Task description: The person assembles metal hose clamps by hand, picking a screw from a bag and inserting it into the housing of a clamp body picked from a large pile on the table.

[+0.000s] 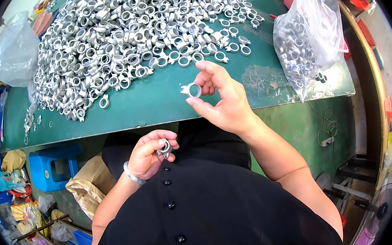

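Observation:
Near the front of my body, my left hand [144, 156] is closed around a small grey metal ring [165, 149], pinched between thumb and fingers. My right hand [226, 97] is over the table's front edge, thumb and index finger spread wide, the other fingers curled. Another metal ring [199, 91] with a small lug on one side appears right at those curled fingers. Whether it touches them or lies on the table beneath is hard to tell. Beyond, a large heap of similar metal rings [119, 35] covers much of the green tabletop.
The green table [159, 107] has a worn right corner. A clear plastic bag [302, 43] of rings stands at the right, another clear bag [11, 53] at the left. Below left are a blue plastic stool [50, 170] and a brown sack [88, 185]. A cable [327, 128] lies on the floor.

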Demonstrator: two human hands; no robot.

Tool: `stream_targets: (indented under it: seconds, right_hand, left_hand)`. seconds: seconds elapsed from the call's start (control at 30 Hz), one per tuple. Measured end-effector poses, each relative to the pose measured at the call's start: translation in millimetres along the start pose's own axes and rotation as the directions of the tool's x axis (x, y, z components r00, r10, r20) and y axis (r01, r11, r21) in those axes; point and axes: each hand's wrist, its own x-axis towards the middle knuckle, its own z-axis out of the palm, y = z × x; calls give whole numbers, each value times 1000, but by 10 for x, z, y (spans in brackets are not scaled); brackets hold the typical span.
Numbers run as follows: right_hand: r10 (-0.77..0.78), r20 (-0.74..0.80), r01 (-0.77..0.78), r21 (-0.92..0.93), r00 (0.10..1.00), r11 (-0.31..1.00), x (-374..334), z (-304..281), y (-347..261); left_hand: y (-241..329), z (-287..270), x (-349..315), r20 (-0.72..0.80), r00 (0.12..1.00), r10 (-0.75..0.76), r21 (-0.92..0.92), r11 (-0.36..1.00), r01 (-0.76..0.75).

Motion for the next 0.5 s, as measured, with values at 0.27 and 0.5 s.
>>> stream_targets:
  seconds: [0.27, 0.5]
  right_hand:
    - [-23, 11, 23, 14, 1000, 1000, -34, -45, -39]
    - [-12, -18, 13, 5, 1000, 1000, -55, -103, -59]
  left_hand:
    - [-14, 2, 11, -5, 1000, -4, 9, 1000, 4]
    - [-27, -2, 15, -16, 1000, -6, 10, 1000, 7]
